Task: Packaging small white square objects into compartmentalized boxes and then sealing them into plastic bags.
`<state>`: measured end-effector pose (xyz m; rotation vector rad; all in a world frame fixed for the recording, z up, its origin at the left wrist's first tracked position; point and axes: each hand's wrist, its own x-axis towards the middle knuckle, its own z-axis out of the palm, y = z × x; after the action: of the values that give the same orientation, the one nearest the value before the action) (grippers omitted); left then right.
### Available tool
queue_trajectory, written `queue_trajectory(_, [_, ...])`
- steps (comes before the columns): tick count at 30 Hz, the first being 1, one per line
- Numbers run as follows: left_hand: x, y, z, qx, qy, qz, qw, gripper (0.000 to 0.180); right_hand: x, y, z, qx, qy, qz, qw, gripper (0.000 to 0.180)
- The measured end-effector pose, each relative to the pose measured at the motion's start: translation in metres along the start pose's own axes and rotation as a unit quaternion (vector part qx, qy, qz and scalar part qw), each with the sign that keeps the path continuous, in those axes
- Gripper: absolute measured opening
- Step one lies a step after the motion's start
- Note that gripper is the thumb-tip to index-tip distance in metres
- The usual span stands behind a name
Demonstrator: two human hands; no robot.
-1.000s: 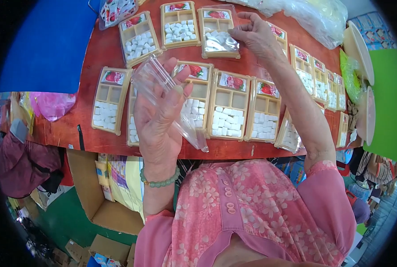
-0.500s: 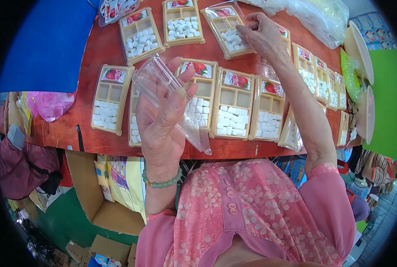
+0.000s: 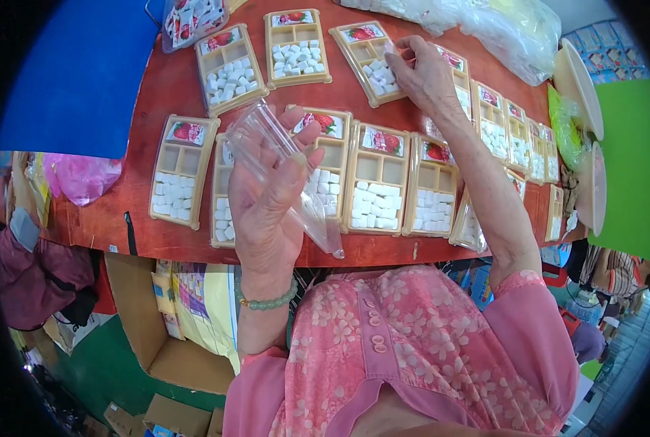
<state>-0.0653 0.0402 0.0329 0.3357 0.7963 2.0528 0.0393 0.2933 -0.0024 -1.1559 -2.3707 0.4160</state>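
You held a clear plastic sleeve (image 3: 285, 171) upright and slightly tilted near the middle of the frame, its open top toward the upper left and its narrow end hanging down to the lower right over the table edge. Up in the top centre, you touched a tan compartment tray (image 3: 369, 52) lying flat and angled, with a red picture label and small white cubes inside.
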Motion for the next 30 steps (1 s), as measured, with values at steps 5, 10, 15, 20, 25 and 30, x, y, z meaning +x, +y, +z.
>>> queue_trajectory(5, [-0.001, 0.001, -0.001, -0.008, -0.006, 0.002, 1.000, 0.065, -0.002, -0.004, -0.007, -0.019, -0.016, -0.004, 1.000, 0.042])
queue_trajectory(10, [-0.001, 0.000, -0.005, -0.012, -0.002, 0.013, 1.000, 0.066, -0.002, -0.041, -0.014, -0.070, 0.031, -0.212, 0.974, 0.050])
queue_trajectory(15, [0.005, -0.002, -0.002, -0.005, -0.018, -0.012, 1.000, 0.068, 0.012, -0.031, 0.011, -0.228, -0.093, -0.289, 0.925, 0.058])
queue_trajectory(20, [0.004, 0.002, -0.004, -0.041, -0.016, -0.006, 0.999, 0.067, 0.011, -0.020, 0.028, -0.319, -0.099, -0.284, 0.899, 0.062])
queue_trajectory(25, [0.004, -0.001, -0.002, -0.042, -0.009, -0.004, 0.999, 0.063, -0.001, -0.024, 0.023, -0.322, -0.114, -0.224, 0.913, 0.055])
queue_trajectory(30, [0.008, -0.008, -0.007, -0.025, 0.005, -0.023, 0.999, 0.059, -0.001, -0.016, 0.025, -0.151, -0.085, -0.097, 0.980, 0.067])
